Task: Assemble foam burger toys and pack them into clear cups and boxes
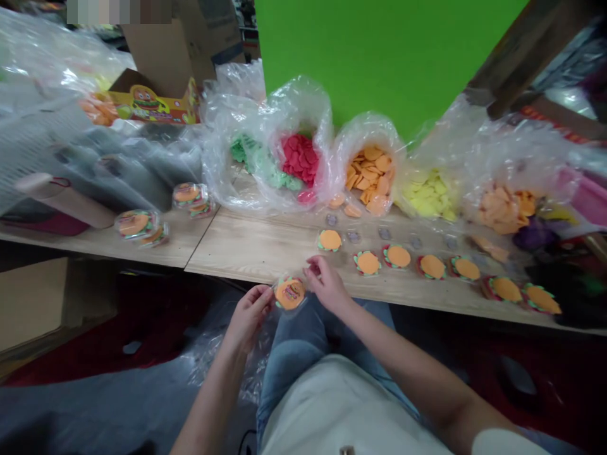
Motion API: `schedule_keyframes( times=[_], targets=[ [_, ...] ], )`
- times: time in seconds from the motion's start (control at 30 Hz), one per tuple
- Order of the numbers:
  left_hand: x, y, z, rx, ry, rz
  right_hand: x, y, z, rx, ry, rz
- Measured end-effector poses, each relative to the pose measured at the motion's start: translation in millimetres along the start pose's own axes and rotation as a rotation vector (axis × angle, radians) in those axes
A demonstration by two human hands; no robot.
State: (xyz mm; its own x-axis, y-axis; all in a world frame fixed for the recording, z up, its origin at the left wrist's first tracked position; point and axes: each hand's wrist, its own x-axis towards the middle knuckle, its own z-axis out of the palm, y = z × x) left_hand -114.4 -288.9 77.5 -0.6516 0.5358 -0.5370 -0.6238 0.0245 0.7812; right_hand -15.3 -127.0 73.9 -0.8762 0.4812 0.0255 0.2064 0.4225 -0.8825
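Observation:
A toy burger in a clear wrapper [289,293], with an orange foam top, a printed picture and green at its rim, is held over the table's front edge. My left hand [253,309] pinches it by its left edge. Just right of the wrapper is my right hand [327,284], fingers half curled and a little apart; whether it touches the wrapper's edge is hard to tell. Closest on the table is a stacked foam burger [329,240] with an orange top. Several similar burgers [431,266] lie in a row to the right, beside small grey pieces [384,232].
Clear bags along the back hold green [244,150], red [300,158], orange [372,170] and yellow foam pieces [429,196]. Wrapped burgers [137,224] are stacked at left by a pink bottle [71,197]. A printed box [149,104] stands behind; a green panel [379,57] rises at the back.

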Motion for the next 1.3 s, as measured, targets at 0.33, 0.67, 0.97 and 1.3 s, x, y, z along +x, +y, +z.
schedule_keyframes(
  times=[0.33,0.67,0.97,1.3],
  targets=[
    [-53.3,-30.7,29.7,0.307,-0.367,-0.223,-96.7,21.9,-54.1,0.444,-0.650,0.359],
    [-79.0,-33.1,67.6,0.462,-0.468,-0.369,-113.7,31.0,-75.4,0.358,-0.448,0.250],
    [-63.3,-52.6,97.1,0.701,-0.482,-0.101,-117.0,24.4,-68.3,0.057,-0.050,0.254],
    [-52.8,-53.0,122.7,0.617,-0.432,0.241,-92.4,27.5,-82.6,0.006,0.298,0.218]
  ],
)
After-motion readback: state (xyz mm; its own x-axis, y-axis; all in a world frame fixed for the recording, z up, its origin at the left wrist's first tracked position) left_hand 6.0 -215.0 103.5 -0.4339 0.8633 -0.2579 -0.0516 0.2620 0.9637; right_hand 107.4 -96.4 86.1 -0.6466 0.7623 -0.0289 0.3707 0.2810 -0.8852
